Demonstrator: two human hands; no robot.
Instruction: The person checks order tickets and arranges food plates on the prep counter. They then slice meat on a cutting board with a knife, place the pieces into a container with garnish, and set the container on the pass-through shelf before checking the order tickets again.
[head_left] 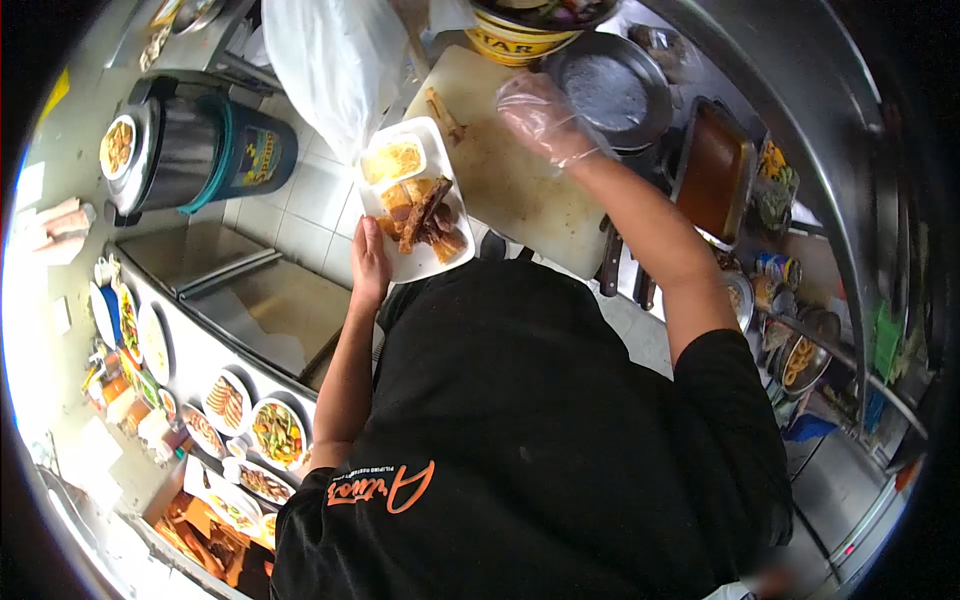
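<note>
My bare left hand [371,258] grips the lower left edge of a white rectangular plate [409,268], its thumb over the rim. The plate carries browned fried meat pieces [425,215] and a small white bowl [424,148] of pale yellow shreds. Inside a clear plastic glove, my right hand [540,118] is over the far right part of a worn cutting board [535,205]. Its fingers look curled; what they hold, if anything, is hidden. A bone-like scrap [443,115] lies on the board beside the plate.
Two knives [610,258] lie at the board's right edge. Beyond the board are a yellow bucket [515,42] and a dark round pan [607,90]. A tray of brown sauce [715,180] stands right. Several filled dishes [278,434] line the left counter; a white plastic bag [325,65] hangs nearby.
</note>
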